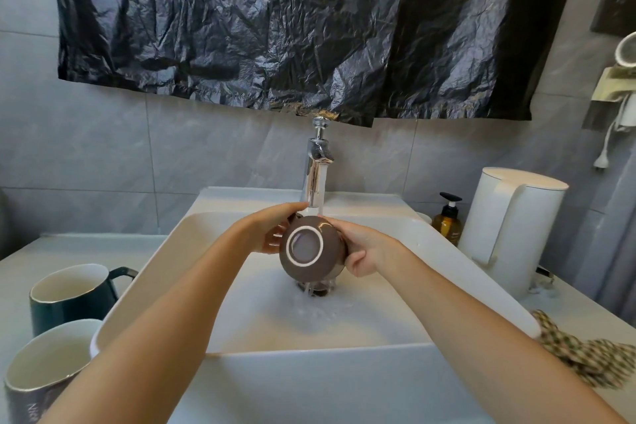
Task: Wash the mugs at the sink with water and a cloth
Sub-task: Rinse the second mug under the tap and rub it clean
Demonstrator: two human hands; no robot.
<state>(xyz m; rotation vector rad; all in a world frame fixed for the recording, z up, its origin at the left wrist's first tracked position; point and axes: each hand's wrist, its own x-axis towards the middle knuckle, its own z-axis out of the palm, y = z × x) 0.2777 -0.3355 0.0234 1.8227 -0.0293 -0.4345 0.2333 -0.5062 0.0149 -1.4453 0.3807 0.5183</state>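
A brown mug [330, 263] is held over the white sink [457, 251] with its pale, white-ringed base turned toward me. Water runs from the chrome tap [315, 175] onto the mug and splashes down around the drain. My left hand [272, 231] grips the mug's left side, near its handle. My right hand [361, 248] wraps round its right side. A dark green mug [69, 296] and a grey mug [44, 368] stand on the counter left of the sink. A checked cloth [585, 351] lies on the counter at the right.
A white kettle [506, 231] and an amber pump bottle [447, 220] stand right of the sink. A black plastic sheet [292, 21] hangs on the tiled wall above the tap. A white appliance with a cord [619, 93] hangs on the right wall.
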